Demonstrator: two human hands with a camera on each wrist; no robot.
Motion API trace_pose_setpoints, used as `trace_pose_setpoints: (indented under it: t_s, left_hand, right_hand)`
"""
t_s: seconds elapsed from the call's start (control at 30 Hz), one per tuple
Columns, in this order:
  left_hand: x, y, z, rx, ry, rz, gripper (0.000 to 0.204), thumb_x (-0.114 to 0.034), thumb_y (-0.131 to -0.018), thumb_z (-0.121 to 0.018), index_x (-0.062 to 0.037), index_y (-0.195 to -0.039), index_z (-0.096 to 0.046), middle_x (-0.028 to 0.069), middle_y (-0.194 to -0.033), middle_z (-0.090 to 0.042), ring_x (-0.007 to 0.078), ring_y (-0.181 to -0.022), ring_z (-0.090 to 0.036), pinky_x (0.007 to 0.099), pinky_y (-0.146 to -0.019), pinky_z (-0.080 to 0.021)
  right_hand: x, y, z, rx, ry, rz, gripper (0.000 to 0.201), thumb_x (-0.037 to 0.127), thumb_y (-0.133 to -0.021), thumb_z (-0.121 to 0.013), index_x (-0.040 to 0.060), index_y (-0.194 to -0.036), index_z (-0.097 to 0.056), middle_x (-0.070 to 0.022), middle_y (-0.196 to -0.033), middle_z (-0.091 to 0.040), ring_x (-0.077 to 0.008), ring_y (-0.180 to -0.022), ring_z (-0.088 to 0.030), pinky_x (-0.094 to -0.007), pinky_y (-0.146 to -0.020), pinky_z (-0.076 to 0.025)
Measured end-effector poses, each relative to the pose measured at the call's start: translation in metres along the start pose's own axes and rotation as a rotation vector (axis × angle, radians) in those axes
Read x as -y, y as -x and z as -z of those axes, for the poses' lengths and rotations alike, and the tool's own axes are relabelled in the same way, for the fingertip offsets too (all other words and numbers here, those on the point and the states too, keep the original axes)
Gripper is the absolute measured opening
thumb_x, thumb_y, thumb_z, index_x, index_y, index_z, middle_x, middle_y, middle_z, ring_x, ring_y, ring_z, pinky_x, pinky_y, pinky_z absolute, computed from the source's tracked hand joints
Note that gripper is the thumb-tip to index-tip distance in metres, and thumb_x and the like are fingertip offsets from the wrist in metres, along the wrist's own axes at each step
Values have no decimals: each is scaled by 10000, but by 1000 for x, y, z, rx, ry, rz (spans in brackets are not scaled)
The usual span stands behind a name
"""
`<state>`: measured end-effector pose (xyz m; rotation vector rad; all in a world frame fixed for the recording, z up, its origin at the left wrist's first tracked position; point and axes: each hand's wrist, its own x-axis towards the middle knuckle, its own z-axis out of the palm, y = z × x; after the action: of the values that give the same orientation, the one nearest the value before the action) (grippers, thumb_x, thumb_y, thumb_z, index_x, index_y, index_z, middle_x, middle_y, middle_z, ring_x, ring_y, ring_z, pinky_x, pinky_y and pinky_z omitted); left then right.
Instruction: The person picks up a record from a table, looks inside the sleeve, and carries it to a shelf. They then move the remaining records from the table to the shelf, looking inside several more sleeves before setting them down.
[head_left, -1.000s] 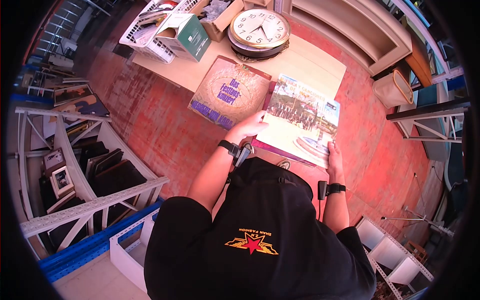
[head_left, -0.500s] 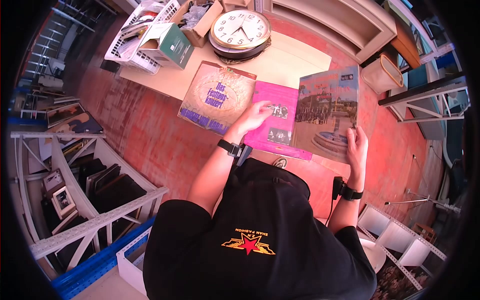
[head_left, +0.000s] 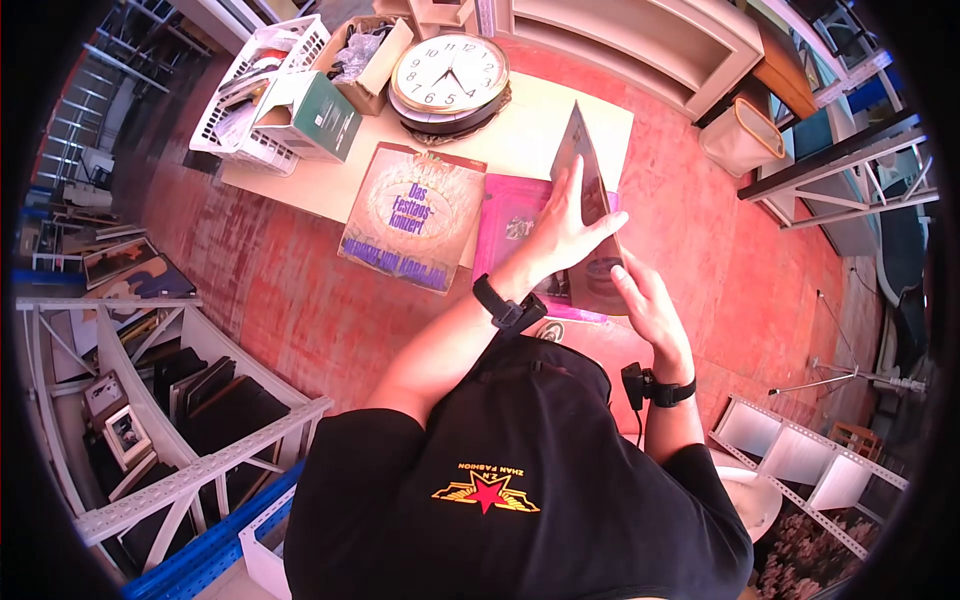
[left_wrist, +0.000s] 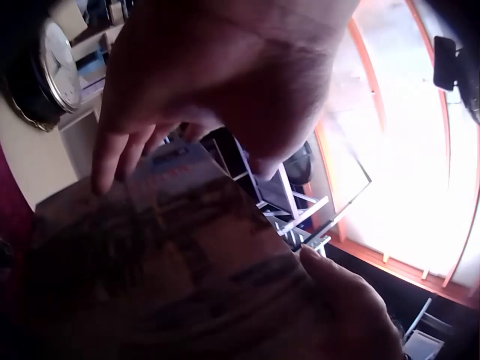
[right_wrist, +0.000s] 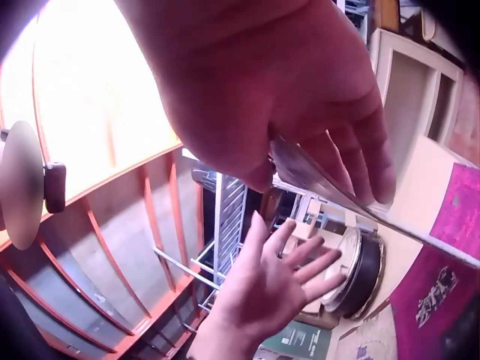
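Note:
A record sleeve [head_left: 598,285] with a printed group photo stands tilted, nearly edge-on, in the head view. My right hand [head_left: 652,308] grips it by its right edge, thumb on one face and fingers behind, as the right wrist view shows. Beside its picture face is my left hand [head_left: 565,238], fingers extended and thumb spread; its palm [right_wrist: 262,296] faces the sleeve in the right wrist view. Below lies a magenta sleeve [head_left: 505,205] with black-and-white photos, partly hidden. To its left is a worn sleeve [head_left: 450,172] lettered "Das Festtags-Konzert".
On the pale table [head_left: 535,100] stand a round wall clock [head_left: 450,75], a green-and-white box [head_left: 325,115], a white plastic basket [head_left: 215,125] and an open carton [head_left: 378,70]. A shelf unit [head_left: 110,400] with picture frames is at the left. A beige bin [head_left: 735,135] stands beyond the table.
The photo sleeve has lifted off the magenta one and turned from face-up to nearly edge-on. My left hand has left the magenta sleeve and moved right, up to the raised sleeve.

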<state>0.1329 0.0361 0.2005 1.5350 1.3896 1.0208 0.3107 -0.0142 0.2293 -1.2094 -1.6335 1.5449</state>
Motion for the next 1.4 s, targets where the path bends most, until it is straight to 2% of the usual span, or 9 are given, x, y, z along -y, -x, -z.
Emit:
trace_pose_setpoints:
  t_s: [0.1,0.3,0.53,0.67,0.73,0.8,0.83,0.97,1.4]
  left_hand:
    - [9,-3,-5,48,101,-22,981,-439,-820,-667,82,-1439,-112,318,-1474,-188,387,-1398,-180,423,-1136,-208]
    - [15,-8,-9,100,135,-95,940,-390,-849,-650,92,-1438,-99,304,-1481,-188,352,-1402,-194,398,-1139,-206]
    - [26,-7,-10,114,162,-90,910,-315,-855,-647,80,-1445,-77,287,-1488,-187,353,-1402,-193,391,-1141,-200]
    - [37,-3,-6,57,89,-217,883,-184,-816,-650,49,-1457,-89,287,-1476,-218,357,-1387,-237,407,-1128,-232]
    - [24,0,-2,75,143,-181,860,-102,-802,-608,22,-1472,-82,239,-1510,-172,315,-1416,-165,393,-1146,-174]
    - [13,1,1,-15,-27,-272,846,-103,-785,-616,5,-1469,-129,270,-1478,-214,374,-1394,-207,422,-1137,-192]
    - [4,5,2,-75,-54,-233,740,-112,-763,-624,-56,-1432,-313,306,-1450,-225,432,-1365,-237,454,-1118,-227]
    - [-2,2,9,-85,-279,-369,524,-139,-737,-629,-145,-1259,-577,332,-1453,-199,457,-1358,-237,476,-1096,-269]
    - [-7,-7,20,-41,-411,-525,380,-138,-724,-635,-62,-1087,-552,272,-1385,-382,482,-1316,-297,521,-1072,-298]
  right_hand:
    - [-6,-3,6,120,-80,-38,434,212,-974,-488,9,-1354,-434,-148,-1107,-615,-188,-995,-589,-344,-881,-471]
    - [-8,-6,6,-21,-220,57,537,166,-954,-535,36,-1432,-327,-203,-1329,-493,-199,-1170,-508,-352,-965,-425]
    - [-8,-6,17,-43,-171,78,509,113,-960,-488,24,-1432,-319,-177,-1387,-445,-208,-1232,-469,-342,-1020,-378]
    - [0,-5,19,-197,-52,147,477,15,-925,-409,12,-1400,-379,-157,-1343,-503,-222,-1265,-451,-341,-1059,-337]
    - [-1,-6,16,-185,142,191,449,19,-921,-404,5,-1370,-419,-162,-1338,-515,-236,-1284,-443,-335,-1061,-334]
    - [2,-7,12,-202,177,154,439,15,-911,-390,5,-1346,-446,-176,-1335,-516,-262,-1286,-446,-336,-1055,-342]
    - [3,-8,10,-201,194,169,444,13,-907,-384,10,-1347,-446,-183,-1322,-524,-272,-1276,-457,-341,-1047,-352]
    - [-2,-11,8,-210,195,204,459,7,-898,-369,22,-1350,-447,-199,-1300,-536,-283,-1253,-482,-348,-1026,-373]
    - [-3,-12,5,-195,150,208,473,18,-891,-381,12,-1361,-431,-203,-1294,-542,-258,-1239,-497,-336,-1022,-374]
